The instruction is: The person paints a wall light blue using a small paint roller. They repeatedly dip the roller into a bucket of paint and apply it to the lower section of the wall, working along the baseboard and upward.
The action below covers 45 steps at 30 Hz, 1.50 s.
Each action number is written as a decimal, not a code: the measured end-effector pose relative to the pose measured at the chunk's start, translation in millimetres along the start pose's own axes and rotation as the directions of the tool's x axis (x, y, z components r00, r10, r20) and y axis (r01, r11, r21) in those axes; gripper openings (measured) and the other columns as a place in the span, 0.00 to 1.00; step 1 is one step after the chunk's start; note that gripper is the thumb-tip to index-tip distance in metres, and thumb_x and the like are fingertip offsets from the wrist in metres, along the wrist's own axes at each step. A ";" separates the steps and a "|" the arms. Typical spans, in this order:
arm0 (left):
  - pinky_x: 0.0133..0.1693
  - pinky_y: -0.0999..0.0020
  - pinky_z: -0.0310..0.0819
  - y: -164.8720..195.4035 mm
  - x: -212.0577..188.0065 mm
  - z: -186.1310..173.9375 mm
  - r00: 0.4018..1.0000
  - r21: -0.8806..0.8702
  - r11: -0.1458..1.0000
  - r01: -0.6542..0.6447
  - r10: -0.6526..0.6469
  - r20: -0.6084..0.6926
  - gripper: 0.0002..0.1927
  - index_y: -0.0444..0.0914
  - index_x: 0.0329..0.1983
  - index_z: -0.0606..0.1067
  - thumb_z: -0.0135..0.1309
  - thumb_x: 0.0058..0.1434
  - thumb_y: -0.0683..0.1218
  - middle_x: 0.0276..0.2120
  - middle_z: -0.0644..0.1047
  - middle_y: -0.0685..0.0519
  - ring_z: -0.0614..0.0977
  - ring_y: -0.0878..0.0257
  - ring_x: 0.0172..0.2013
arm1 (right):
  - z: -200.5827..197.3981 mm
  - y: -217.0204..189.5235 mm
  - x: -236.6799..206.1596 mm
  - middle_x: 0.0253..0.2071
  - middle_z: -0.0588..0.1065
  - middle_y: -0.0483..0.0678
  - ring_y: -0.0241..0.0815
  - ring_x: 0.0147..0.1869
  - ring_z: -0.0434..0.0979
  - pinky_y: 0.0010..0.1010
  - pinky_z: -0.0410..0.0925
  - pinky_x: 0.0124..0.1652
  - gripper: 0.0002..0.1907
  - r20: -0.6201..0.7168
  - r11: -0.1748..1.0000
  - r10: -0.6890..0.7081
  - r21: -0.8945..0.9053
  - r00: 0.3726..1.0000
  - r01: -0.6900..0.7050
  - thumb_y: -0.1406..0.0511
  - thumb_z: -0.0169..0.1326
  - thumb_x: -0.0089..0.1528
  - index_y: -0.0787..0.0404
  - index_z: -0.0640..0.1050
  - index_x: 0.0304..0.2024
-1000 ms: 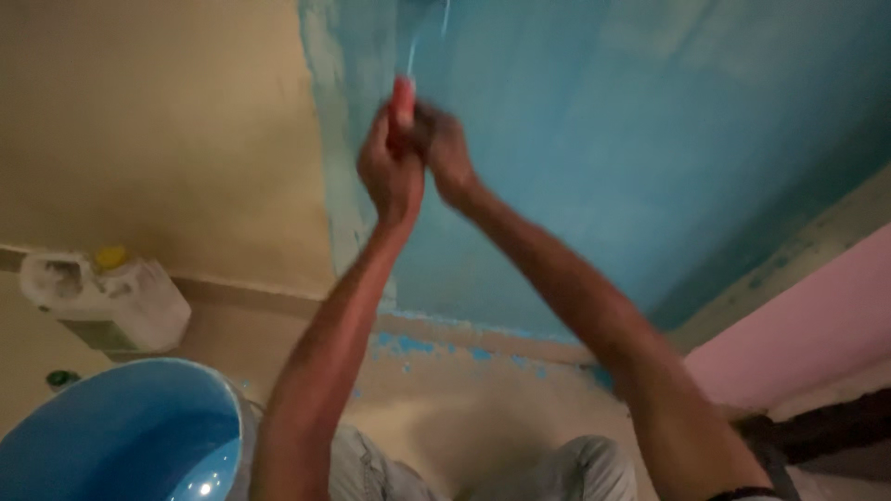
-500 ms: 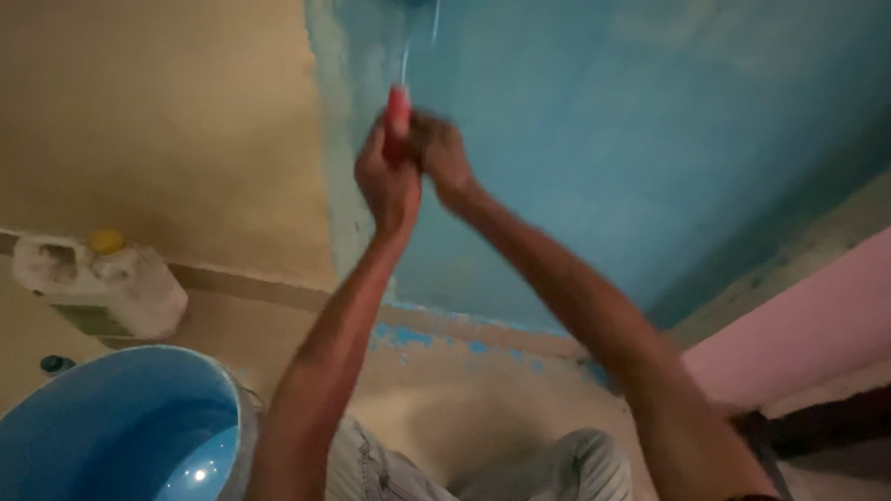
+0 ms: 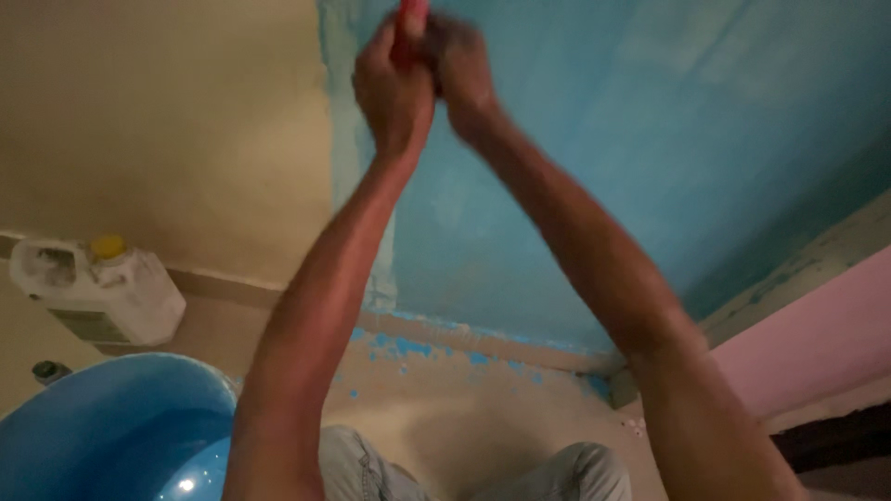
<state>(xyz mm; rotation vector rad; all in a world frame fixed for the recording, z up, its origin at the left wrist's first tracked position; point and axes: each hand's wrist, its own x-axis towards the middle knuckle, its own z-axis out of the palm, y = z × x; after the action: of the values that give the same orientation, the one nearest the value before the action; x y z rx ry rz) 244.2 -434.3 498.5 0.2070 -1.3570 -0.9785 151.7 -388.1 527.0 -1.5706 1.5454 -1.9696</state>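
Both of my arms reach up toward the wall. My left hand (image 3: 390,88) and my right hand (image 3: 464,70) are clasped together around a red handle (image 3: 413,14) of a paint tool; its upper end runs out of the top of the view. The hands are in front of a wall painted blue (image 3: 631,139). To the left of them the wall is bare beige (image 3: 158,121). The edge between blue and beige runs down just left of my left hand.
A blue tub of blue paint (image 3: 102,427) sits at the lower left. A white plastic jug with a yellow cap (image 3: 102,288) stands by the baseboard. Blue paint spots mark the floor (image 3: 418,353). A pink wall (image 3: 817,343) is at the right. My knees show at the bottom.
My hands and the red handle have moved upward along the wall, so the tool's head is now out of view. The camera has tilted a little.
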 end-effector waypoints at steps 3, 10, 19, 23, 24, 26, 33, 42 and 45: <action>0.45 0.61 0.82 28.8 24.8 11.6 0.995 0.046 0.994 0.103 -0.103 -0.007 0.08 0.36 0.39 0.79 0.52 0.58 0.40 0.33 0.85 0.50 0.88 0.57 0.38 | -7.0 -26.8 21.6 0.27 0.76 0.51 0.40 0.25 0.71 0.36 0.63 0.22 0.11 -0.072 0.998 -0.022 -0.055 0.997 0.018 0.64 0.56 0.59 0.68 0.79 0.35; 0.49 0.61 0.80 10.7 -32.4 -13.4 0.993 -0.030 0.992 0.119 -0.119 -0.019 0.14 0.38 0.54 0.78 0.54 0.66 0.44 0.44 0.83 0.48 0.85 0.55 0.46 | 8.0 -9.4 -38.6 0.37 0.80 0.51 0.40 0.37 0.82 0.36 0.78 0.35 0.18 0.073 0.997 0.070 -0.030 0.995 -0.068 0.57 0.54 0.66 0.67 0.78 0.45; 0.58 0.66 0.75 -125.1 -220.3 -81.3 0.984 -0.190 0.966 0.174 -0.175 0.011 0.20 0.37 0.67 0.73 0.52 0.74 0.48 0.60 0.78 0.48 0.79 0.59 0.59 | 40.5 195.0 -213.0 0.43 0.77 0.49 0.38 0.46 0.76 0.31 0.73 0.47 0.21 -0.028 0.974 0.228 -0.013 0.973 -0.228 0.57 0.55 0.66 0.68 0.75 0.52; 0.59 0.66 0.73 -144.2 -277.3 -106.6 0.951 -0.208 0.931 0.301 -0.309 -0.006 0.21 0.36 0.66 0.72 0.52 0.74 0.49 0.61 0.77 0.47 0.78 0.58 0.60 | 56.8 241.8 -277.3 0.42 0.78 0.51 0.40 0.44 0.75 0.32 0.72 0.44 0.20 -0.021 0.930 0.364 -0.036 0.931 -0.365 0.58 0.54 0.67 0.69 0.76 0.51; 0.58 0.66 0.73 -145.0 -284.0 -111.4 0.948 -0.168 0.935 0.312 -0.317 -0.008 0.21 0.36 0.66 0.73 0.52 0.74 0.50 0.61 0.78 0.47 0.79 0.58 0.59 | 59.6 247.9 -285.4 0.41 0.78 0.51 0.41 0.43 0.76 0.33 0.72 0.44 0.19 -0.011 0.914 0.405 -0.023 0.914 -0.405 0.58 0.54 0.67 0.69 0.75 0.50; 0.57 0.67 0.75 -145.3 -287.6 -117.8 0.945 -0.087 0.942 0.324 -0.327 -0.014 0.21 0.36 0.65 0.74 0.52 0.74 0.51 0.59 0.80 0.47 0.80 0.58 0.58 | 64.2 250.0 -289.0 0.42 0.76 0.53 0.41 0.45 0.74 0.33 0.71 0.45 0.19 -0.007 0.929 0.369 0.020 0.929 -0.369 0.59 0.55 0.69 0.71 0.76 0.51; 0.57 0.63 0.78 -99.3 -161.9 -76.8 0.971 -0.042 0.970 0.238 -0.238 0.005 0.20 0.41 0.64 0.75 0.50 0.73 0.53 0.57 0.80 0.48 0.81 0.58 0.57 | 47.8 151.3 -151.4 0.46 0.79 0.52 0.41 0.47 0.78 0.34 0.74 0.48 0.21 0.020 0.983 0.174 0.061 0.985 -0.175 0.60 0.56 0.67 0.71 0.76 0.54; 0.43 0.62 0.83 -17.5 44.6 -16.6 0.970 0.137 0.963 0.230 -0.238 0.045 0.15 0.36 0.49 0.79 0.50 0.68 0.50 0.35 0.84 0.44 0.87 0.55 0.38 | 21.0 22.9 42.5 0.32 0.77 0.51 0.44 0.31 0.79 0.40 0.74 0.30 0.14 -0.059 1.000 -0.001 -0.019 0.998 -0.001 0.61 0.53 0.67 0.68 0.76 0.40; 0.40 0.63 0.82 -15.7 45.4 -17.2 0.963 0.211 0.942 0.260 -0.268 0.013 0.15 0.34 0.45 0.80 0.52 0.70 0.51 0.33 0.85 0.46 0.88 0.59 0.35 | 20.6 26.5 43.1 0.30 0.73 0.50 0.43 0.29 0.73 0.38 0.68 0.28 0.15 -0.024 0.997 0.010 0.083 1.000 -0.008 0.60 0.54 0.69 0.69 0.76 0.39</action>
<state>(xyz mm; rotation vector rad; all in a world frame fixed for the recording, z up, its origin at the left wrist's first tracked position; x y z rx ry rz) 247.6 -481.9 516.7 0.5414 -1.4959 -1.0665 138.6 -441.1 530.1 -1.5099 1.4572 -2.0279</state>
